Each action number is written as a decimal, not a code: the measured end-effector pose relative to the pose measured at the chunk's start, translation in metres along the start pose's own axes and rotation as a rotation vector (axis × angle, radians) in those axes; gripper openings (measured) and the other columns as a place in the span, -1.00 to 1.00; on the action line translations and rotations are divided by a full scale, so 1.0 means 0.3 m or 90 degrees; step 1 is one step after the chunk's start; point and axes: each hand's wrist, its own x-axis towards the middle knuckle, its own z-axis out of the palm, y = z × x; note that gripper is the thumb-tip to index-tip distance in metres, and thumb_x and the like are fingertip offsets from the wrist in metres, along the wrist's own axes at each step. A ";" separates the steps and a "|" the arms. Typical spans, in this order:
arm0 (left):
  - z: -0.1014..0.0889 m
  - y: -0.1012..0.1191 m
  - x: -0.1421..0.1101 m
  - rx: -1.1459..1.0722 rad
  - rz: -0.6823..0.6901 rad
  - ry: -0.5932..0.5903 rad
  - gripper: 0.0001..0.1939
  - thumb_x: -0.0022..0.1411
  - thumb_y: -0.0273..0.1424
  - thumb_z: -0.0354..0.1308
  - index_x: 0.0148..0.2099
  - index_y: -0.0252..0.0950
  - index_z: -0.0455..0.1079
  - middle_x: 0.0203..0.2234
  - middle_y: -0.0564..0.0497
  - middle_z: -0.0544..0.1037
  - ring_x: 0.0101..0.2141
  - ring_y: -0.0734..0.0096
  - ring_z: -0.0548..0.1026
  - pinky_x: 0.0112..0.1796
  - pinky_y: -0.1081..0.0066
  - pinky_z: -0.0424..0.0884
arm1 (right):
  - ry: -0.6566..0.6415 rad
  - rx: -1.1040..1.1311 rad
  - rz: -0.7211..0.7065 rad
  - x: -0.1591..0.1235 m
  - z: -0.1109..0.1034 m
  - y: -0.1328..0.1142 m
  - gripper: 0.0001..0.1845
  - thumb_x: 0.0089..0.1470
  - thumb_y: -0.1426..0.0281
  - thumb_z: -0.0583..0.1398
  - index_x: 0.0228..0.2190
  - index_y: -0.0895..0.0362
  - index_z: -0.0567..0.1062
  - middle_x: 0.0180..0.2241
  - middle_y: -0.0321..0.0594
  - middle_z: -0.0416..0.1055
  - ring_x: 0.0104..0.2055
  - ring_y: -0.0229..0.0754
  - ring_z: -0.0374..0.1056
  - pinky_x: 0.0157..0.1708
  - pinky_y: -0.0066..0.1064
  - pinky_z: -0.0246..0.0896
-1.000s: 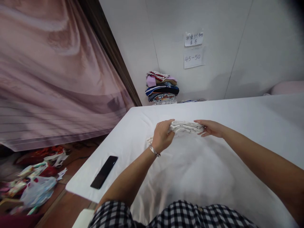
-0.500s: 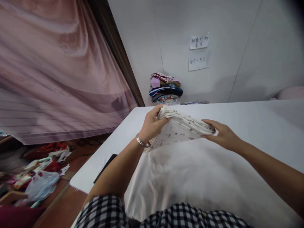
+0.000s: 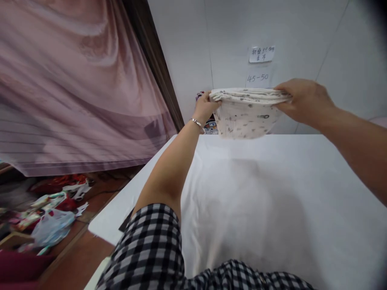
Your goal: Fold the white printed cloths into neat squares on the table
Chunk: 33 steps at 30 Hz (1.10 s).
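A white folded cloth with small dark prints hangs in the air over the far edge of the table, its layers stacked along the top. My left hand grips its left upper corner, thumb on the near side and fingers behind. At the right upper corner, my right hand pinches the same folded edge. The cloth's lower part droops between my hands. Behind it, a pile of folded fabrics is mostly hidden by the cloth and my left hand.
The white table spreads below my arms. A dark flat object lies at its left edge, partly behind my sleeve. A pink curtain hangs at left, above a plastic bag and clutter on the floor. Paper signs are on the wall.
Both hands have lifted the folded cloth up and away from me, from above the table to in front of the wall. The cloth now covers much of the fabric pile.
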 end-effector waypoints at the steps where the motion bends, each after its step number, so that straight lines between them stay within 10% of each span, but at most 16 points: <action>1: 0.004 -0.013 -0.012 -0.007 0.022 -0.009 -0.73 0.03 -0.56 0.18 -0.16 -0.30 0.37 -0.27 0.02 0.51 -0.20 0.46 0.45 -0.12 0.42 0.34 | 0.018 -0.030 -0.037 -0.020 -0.001 0.004 -0.66 0.12 0.33 0.05 -0.07 0.07 0.43 -0.17 -0.15 0.44 -0.08 0.03 0.32 -0.10 -0.07 0.22; 4: 0.028 -0.097 -0.158 0.030 0.075 -0.053 -0.65 0.06 -0.52 0.17 -0.06 -0.26 0.33 -0.11 -0.04 0.49 -0.07 0.37 0.42 -0.03 0.33 0.32 | 0.008 -0.076 -0.109 -0.168 0.064 0.015 -0.67 0.10 0.40 0.05 -0.09 0.05 0.41 -0.12 -0.07 0.42 -0.03 0.11 0.29 -0.04 0.03 0.18; 10: 0.108 -0.344 -0.711 0.222 0.113 -0.246 -0.51 0.02 -0.61 0.06 0.03 -0.23 0.29 0.08 -0.14 0.38 0.11 0.22 0.28 0.09 0.11 0.21 | -0.177 0.025 -0.170 -0.685 0.351 -0.025 -0.70 0.01 0.54 0.00 -0.28 0.13 0.48 -0.29 -0.06 0.49 -0.24 -0.01 0.37 -0.22 -0.14 0.23; 14: 0.113 -0.372 -0.932 0.305 0.102 -0.397 -0.49 -0.04 -0.69 0.00 -0.02 -0.23 0.33 0.11 -0.11 0.35 0.13 0.24 0.25 0.07 0.15 0.22 | -0.170 0.086 -0.167 -0.907 0.422 -0.066 -0.65 0.11 0.49 0.01 -0.10 0.15 0.45 -0.16 -0.03 0.47 -0.16 -0.03 0.36 -0.17 -0.17 0.22; 24: 0.041 -0.260 -1.056 0.399 0.102 -0.408 -0.57 0.05 -0.62 0.07 -0.01 -0.25 0.33 0.12 -0.15 0.33 0.08 0.22 0.31 0.03 0.17 0.24 | -0.162 0.107 -0.191 -0.986 0.331 -0.145 -0.60 0.06 0.61 0.01 -0.13 0.10 0.47 -0.19 -0.09 0.46 -0.18 -0.07 0.34 -0.17 -0.20 0.22; 33: 0.009 -0.191 -1.014 0.279 -0.015 -0.430 -0.58 -0.03 -0.64 0.01 -0.12 -0.24 0.46 -0.01 -0.05 0.48 -0.01 0.30 0.42 0.01 0.26 0.32 | -0.332 0.185 -0.115 -0.945 0.255 -0.162 -0.58 0.05 0.41 0.07 -0.05 -0.06 0.48 -0.06 -0.19 0.44 -0.07 -0.02 0.38 -0.08 -0.13 0.31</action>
